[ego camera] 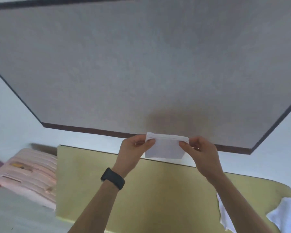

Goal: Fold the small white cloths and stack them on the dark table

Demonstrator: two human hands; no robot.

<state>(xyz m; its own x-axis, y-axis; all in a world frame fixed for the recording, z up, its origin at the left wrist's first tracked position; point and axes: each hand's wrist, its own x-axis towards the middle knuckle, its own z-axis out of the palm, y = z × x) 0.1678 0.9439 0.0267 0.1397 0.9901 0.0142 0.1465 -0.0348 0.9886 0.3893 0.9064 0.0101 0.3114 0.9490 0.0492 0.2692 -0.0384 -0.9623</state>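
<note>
A small white cloth hangs folded in the air just in front of the near edge of the dark grey table. My left hand pinches its upper left corner and my right hand pinches its upper right corner, holding the top edge stretched between them. A black watch sits on my left wrist. More loose white cloths lie crumpled at the lower right on a yellow-green surface.
The yellow-green surface stands between me and the table. A pink ribbed object lies on the pale floor at the lower left. The table's dark rim runs just behind my hands.
</note>
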